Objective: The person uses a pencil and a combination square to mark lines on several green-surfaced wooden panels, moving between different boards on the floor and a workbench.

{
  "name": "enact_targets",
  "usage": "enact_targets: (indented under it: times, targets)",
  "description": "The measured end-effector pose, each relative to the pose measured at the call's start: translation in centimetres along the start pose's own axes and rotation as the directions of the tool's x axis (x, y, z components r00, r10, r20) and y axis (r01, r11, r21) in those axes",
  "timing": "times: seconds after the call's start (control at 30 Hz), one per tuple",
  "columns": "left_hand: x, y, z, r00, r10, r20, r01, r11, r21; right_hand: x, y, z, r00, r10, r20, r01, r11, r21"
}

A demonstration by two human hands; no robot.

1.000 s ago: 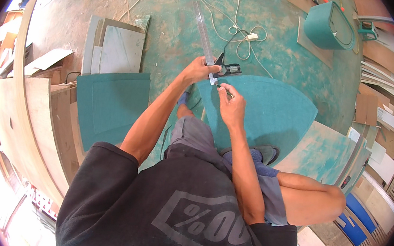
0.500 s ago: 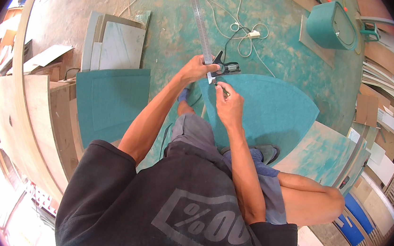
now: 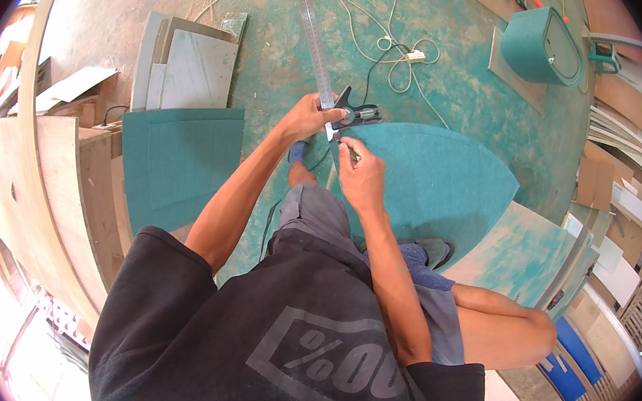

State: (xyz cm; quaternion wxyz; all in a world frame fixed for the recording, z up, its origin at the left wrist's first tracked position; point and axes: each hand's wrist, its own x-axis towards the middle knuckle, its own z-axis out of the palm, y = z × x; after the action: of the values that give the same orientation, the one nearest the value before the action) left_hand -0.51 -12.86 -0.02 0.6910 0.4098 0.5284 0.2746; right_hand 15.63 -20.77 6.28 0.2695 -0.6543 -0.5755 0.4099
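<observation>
A combination square (image 3: 317, 55) with a steel rule and dark head is gripped in my left hand (image 3: 306, 118), its thumb pressed on the head. The rule points away from me, over the floor. Close beside it, my right hand (image 3: 363, 180) pinches a small pencil-like tool (image 3: 355, 155), mostly covered by the fingers, near the rule's lower end. Under both hands lies a teal curved panel (image 3: 447, 174), its left tip at the square. My shoe rests on the panel's near edge.
A teal rectangular panel (image 3: 178, 163) leans at left before stacked boards (image 3: 199, 65). A white cable (image 3: 350, 29) with a socket block (image 3: 414, 56) loops across the floor ahead. A green tub-like container (image 3: 541, 44) stands far right. Wood sheets and offcuts crowd both sides.
Both hands have shifted slightly left, carrying the square and the small tool along. The rule's far end has moved left too. The panel stays where it was.
</observation>
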Motion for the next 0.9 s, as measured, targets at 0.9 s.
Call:
enact_targets:
  times: [0.9]
  targets:
    - [-2.9, -2.9, -3.9, 0.983, -0.105, -0.152, 0.140, 0.961, 0.238, -1.3, -1.2, -0.5, 0.992, 0.060, 0.107, -0.079, 0.980, 0.182]
